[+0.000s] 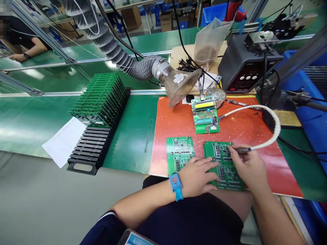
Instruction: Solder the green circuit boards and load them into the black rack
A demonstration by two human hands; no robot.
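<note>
My left hand (pixel 198 175), with a blue wrist strap (pixel 175 183) on its wrist, lies with fingers spread on the left part of a green circuit board (pixel 224 173). This board seems to rest on another one. Pinched in my right hand (pixel 249 166) is a dark probe (pixel 242 150), its tip at the board's upper right. From the probe a white sleeved cable (pixel 274 119) loops back to a programmer board (pixel 205 115) with a lit yellow display. Beside my left hand lies a second circuit board (pixel 181 149), partly covered by that hand.
A black rack (pixel 95 149) holds several upright boards (pixel 99 97) at left, with a paper sheet (pixel 63 141) beside it. A fume extraction hood (pixel 180 85) hangs above the red mat (pixel 163 122). At the back right stands a soldering station (pixel 249 68). Another person's arm (pixel 35 47) shows far left.
</note>
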